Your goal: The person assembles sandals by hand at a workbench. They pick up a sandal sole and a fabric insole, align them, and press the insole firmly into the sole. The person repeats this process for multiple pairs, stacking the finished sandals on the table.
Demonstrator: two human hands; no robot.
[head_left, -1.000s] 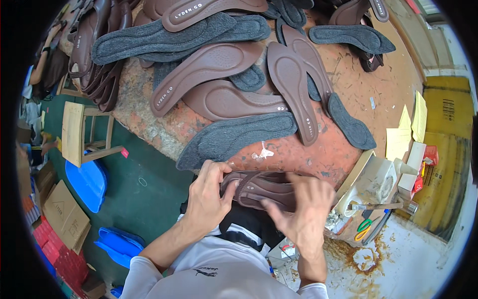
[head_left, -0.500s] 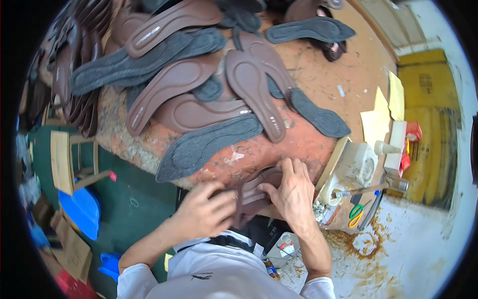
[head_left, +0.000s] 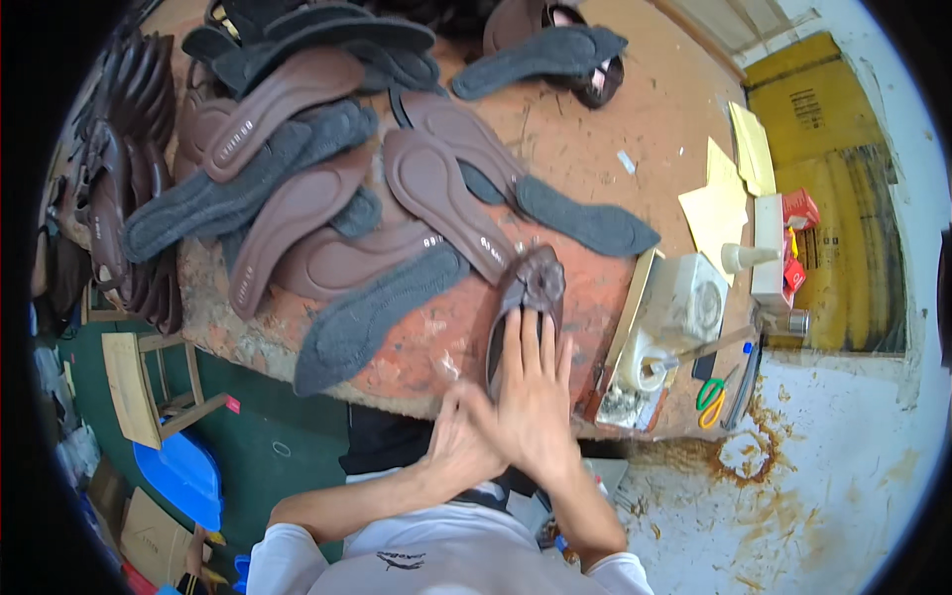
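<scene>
A dark brown shoe [head_left: 514,288] with a flower-like ornament on its toe lies at the front of the worktable, toe pointing away from me. The stretched fingers of my right hand [head_left: 535,402] reach flat into its opening. My left hand [head_left: 456,441] is curled at the heel end, partly covered by my right hand, so its fingertips and the heel are hidden. Just beyond the toe lies a brown insole [head_left: 436,193] from a loose pile. Nearer and to the left is a dark grey insole [head_left: 382,307], fuzzy side up.
Stacked brown shoes [head_left: 134,198] line the table's left edge. On the right stand a white container [head_left: 689,297], a hammer [head_left: 729,344], scissors [head_left: 710,402] and yellow paper sheets [head_left: 714,198]. A wooden stool [head_left: 134,382] and blue plastic piece [head_left: 183,476] are on the floor at left.
The shoe has moved from the table's edge near my body onto the tabletop, its toe now showing. My right fingers have gone inside it, and my left hand has come in beside them.
</scene>
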